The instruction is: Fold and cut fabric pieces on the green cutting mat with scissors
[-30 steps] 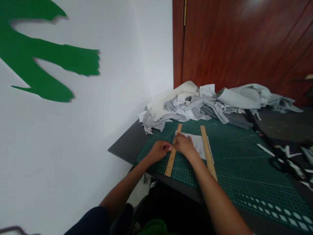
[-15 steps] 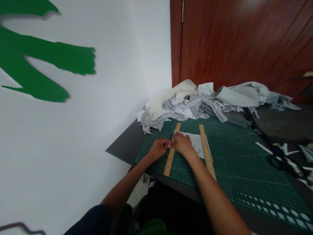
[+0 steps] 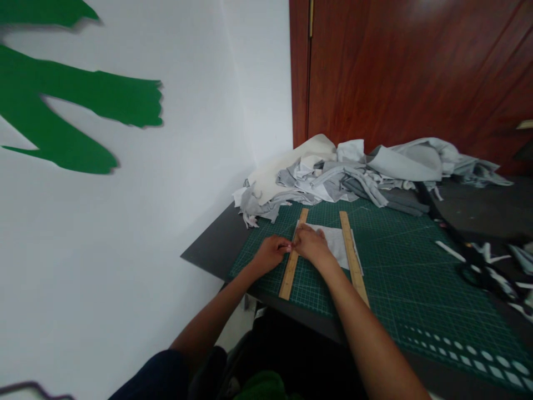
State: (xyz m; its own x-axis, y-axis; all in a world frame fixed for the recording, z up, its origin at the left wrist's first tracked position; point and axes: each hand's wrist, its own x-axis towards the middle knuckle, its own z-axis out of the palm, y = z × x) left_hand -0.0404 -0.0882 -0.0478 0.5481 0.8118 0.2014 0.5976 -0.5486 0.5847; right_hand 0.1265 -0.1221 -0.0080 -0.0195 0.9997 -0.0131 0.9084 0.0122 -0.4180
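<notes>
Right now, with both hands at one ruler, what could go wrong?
The left ruler might skew if the left hand or right hand nudges it, perhaps creasing the grey cloth. The right ruler, lying across that cloth with no hand on it, could slide if the right forearm bumps its near end.

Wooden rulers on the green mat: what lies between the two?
In the head view, gray cloth, partly hidden by the right hand, with green mat showing nearer the person.
</notes>
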